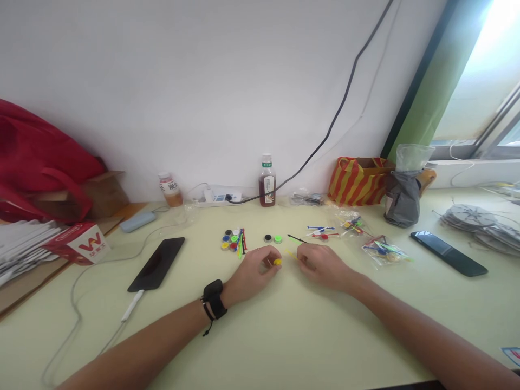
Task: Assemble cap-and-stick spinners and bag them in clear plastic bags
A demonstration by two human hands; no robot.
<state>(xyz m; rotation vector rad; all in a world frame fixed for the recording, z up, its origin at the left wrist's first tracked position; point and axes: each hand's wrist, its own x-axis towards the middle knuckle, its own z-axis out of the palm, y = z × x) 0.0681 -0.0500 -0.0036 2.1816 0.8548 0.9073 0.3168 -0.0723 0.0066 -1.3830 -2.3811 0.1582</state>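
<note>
My left hand (252, 272) pinches a small yellow round piece (277, 262) between thumb and fingertips. Opposite it, my right hand (323, 265) is closed on a thin yellow pointer (291, 254), whose tip sticks out toward the left hand. A black arrow (297, 238) lies just beyond the right hand. Past the gap between the hands sit a black disc (267, 238) and a green disc (278, 239). Farther left, several coloured discs (226, 246) lie beside a bunch of coloured arrows (242, 242). Blue and red arrows (325, 235) with discs lie behind the right hand.
Clear plastic bags of coloured parts (384, 252) lie at right, near a dark phone (448, 253). Another phone (157, 264), plugged into a cable, is at left. A drink bottle (267, 184), power strip (221, 195) and striped bag (357, 181) stand along the wall.
</note>
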